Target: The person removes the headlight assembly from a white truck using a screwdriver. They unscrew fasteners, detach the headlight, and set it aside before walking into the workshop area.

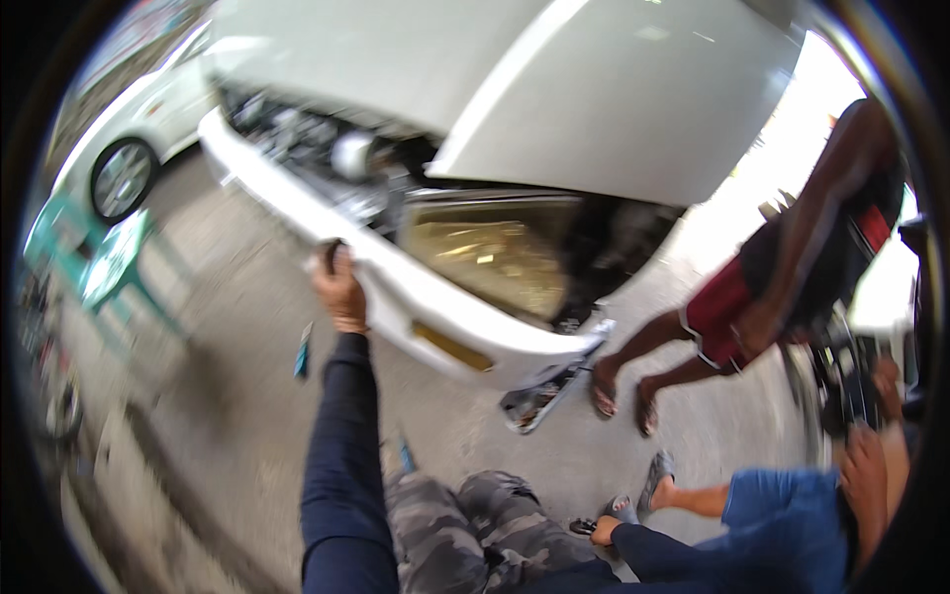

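Hands, mine to watch: two. Left hand (340, 295): fingers curled round one small dark object (332, 256), its shape blurred, beside the bumper; contact with it I cannot tell. Right hand (604, 532): low, beside one small dark item (582, 526); whether it grips this I cannot tell.

Bumper (447, 303): one, smooth, white, glossy, curved; across the car's front below the hood, long axis slanting from upper left to lower right, outer face toward me.

Hood (614, 89): one, pale, broad, raised. Panel (485, 259): one, gold-toned, shiny, behind the bumper.

Chair (117, 259): one, green plastic. Teal item (303, 350): one, slender, on rough grey concrete (247, 416).

Bystanders: two, one in red shorts (714, 307), one in blue shorts (782, 510).
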Tool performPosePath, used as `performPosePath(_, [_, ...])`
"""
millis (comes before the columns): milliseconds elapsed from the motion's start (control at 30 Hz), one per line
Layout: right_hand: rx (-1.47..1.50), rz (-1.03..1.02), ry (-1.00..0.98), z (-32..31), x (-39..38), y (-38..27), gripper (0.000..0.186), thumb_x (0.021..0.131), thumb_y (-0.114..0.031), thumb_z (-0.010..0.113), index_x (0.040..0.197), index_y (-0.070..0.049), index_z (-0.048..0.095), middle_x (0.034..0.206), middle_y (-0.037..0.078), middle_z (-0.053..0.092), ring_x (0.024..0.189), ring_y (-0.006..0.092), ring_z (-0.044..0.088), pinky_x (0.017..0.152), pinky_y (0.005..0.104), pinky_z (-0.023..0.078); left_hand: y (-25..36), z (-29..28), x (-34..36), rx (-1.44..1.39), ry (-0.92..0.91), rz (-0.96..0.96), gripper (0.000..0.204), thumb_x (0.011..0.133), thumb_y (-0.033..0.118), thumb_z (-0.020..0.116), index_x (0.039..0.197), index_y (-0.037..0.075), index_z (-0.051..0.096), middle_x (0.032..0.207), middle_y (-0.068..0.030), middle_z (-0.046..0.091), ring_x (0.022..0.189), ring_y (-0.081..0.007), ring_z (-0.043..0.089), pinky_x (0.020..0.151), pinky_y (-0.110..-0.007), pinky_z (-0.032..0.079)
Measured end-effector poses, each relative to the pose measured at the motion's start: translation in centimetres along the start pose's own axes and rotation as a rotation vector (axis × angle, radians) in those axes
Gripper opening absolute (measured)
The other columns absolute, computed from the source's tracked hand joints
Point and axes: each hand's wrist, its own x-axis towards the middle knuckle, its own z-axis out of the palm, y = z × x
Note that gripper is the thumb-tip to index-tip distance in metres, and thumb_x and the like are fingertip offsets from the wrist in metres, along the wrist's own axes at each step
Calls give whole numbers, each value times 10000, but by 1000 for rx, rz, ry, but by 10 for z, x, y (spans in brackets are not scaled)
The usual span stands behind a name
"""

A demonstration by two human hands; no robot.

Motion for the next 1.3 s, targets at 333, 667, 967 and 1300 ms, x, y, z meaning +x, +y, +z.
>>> performPosePath(333, [-315,-166,-117,-105,-218,-152,541,732,-343,830,1072,70,745,1009,253,754,941,350,748,837,415,577,405,-483,-351,1300,-420,-1801,468,835,359,647,1067,-33,757,1146,-297,711,1119,-436,684,966,-501,540])
performPosePath(667, [-764,-448,-70,-113,-474,-389,323,795,-268,824,847,32,716,692,111,688,573,231,655,562,383,536,870,-556,-457,795,1149,-2022,497,863,333,698,1034,-132,729,1098,-353,707,1132,-425,693,976,-440,524])
performPosePath(967, [-963,-723,126,-16,-693,-664,358,769,-233,829,892,84,718,764,147,736,675,248,731,636,383,581,988,-687,-258,923,907,-1446,531,922,381,665,1250,-37,674,1248,-258,695,1203,-396,649,1009,-440,497])
performPosePath(1300, [-1403,-759,126,186,-983,-974,383,784,-287,835,980,29,745,780,121,739,682,208,715,663,374,585,1164,-727,-220,738,1799,-1471,381,864,296,683,1009,-54,726,1015,-272,738,997,-428,709,875,-476,541])
